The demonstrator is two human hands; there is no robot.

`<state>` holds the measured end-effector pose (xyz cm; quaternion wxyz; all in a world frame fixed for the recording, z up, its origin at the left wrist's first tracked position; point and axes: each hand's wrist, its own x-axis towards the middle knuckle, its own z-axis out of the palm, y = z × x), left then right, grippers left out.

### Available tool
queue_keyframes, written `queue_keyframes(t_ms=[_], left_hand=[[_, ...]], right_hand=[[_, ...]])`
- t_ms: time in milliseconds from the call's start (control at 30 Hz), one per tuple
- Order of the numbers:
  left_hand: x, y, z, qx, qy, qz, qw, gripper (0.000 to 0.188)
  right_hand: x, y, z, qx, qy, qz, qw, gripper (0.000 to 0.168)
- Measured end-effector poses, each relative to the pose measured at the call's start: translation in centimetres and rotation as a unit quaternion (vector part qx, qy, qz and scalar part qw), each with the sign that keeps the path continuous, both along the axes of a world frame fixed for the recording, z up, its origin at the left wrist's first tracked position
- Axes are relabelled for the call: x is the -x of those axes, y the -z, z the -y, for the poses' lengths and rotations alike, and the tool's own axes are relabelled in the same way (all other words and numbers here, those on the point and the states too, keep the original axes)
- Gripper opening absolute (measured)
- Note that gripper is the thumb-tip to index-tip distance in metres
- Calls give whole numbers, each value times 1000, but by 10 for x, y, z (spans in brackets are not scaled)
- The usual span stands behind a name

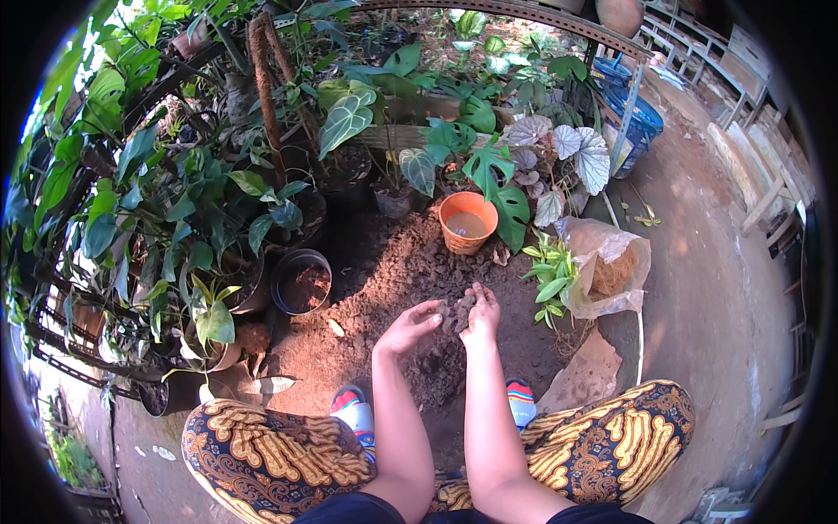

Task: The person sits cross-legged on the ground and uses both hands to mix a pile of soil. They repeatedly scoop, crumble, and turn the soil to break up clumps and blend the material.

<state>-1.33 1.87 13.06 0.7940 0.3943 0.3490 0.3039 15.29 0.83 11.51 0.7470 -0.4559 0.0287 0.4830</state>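
Observation:
Both hands are over a heap of dark, crumbly soil [435, 373] on the ground between my feet. Thumb and fingers of my left hand [407, 329] curve around a small lump of soil [445, 310] at their tips. My right hand [482, 317], close beside it, pinches another soil clod [467, 302]. Just beyond them stands an orange plastic pot [464, 243] with muddy water [467, 225] in it. To the right lies a leafy green plant [551, 278], next to a clear plastic bag [605, 304] with brown fibre [612, 275] inside.
A black plastic pot [278, 288] holding some soil stands at the left. Dense potted plants [190, 242] line the left and back. Right of my foot lies a flat broken slab [582, 373]. Blue buckets [634, 124] stand at the back right, by a metal rack post [625, 118].

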Motion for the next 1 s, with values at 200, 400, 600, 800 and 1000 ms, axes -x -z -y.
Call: queue_keyframes(t_ms=[200,400,600,800,1000], left_hand=[[-14,-32,1,-45,122,-71,989,52],[5,1,-1,-39,103,28,994,45],[-1,-4,6,-33,49,41,997,46],[-9,4,-2,-27,-50,-7,998,52],[-9,16,-1,54,-130,100,985,47]], right_hand=[[-16,17,-2,21,21,96,995,14],[-1,-8,-1,-7,-5,-16,1000,16],[-12,-5,5,-41,-8,-83,996,13],[-16,-8,7,-83,-28,-118,989,15],[-23,-8,7,-135,-62,-171,974,15]])
